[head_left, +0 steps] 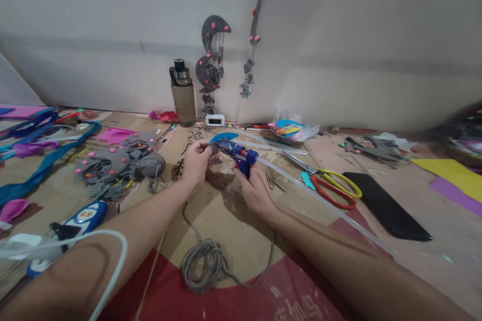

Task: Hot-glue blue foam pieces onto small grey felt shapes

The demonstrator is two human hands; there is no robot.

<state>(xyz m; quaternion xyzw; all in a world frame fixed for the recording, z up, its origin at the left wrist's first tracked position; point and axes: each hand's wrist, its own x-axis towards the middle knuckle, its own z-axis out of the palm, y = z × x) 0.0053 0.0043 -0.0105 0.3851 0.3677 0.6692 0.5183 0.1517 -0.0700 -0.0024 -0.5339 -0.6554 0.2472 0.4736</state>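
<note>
My right hand point(253, 188) is wrapped round the handle of a blue glue gun point(244, 153), with a small red light showing on it. A long clear glue stick point(324, 195) runs out of its back end toward the lower right. The nozzle points left, at a small grey piece point(215, 149) pinched in the fingers of my left hand point(196, 161); the piece is mostly hidden. Behind the nozzle lies a blue paper shape point(223, 137). A loose coil of grey cord point(203, 265) rests on the cardboard below my hands, one strand rising toward the left wrist.
Grey felt pieces with pink pompoms point(116, 160) and a yarn ball point(152, 165) lie left. Scissors point(335, 190) and a black phone point(387, 205) lie right. A bottle point(184, 98) and small white clock point(215, 120) stand by the wall, below hanging felt moons point(208, 72). A white cable point(122, 251) crosses lower left.
</note>
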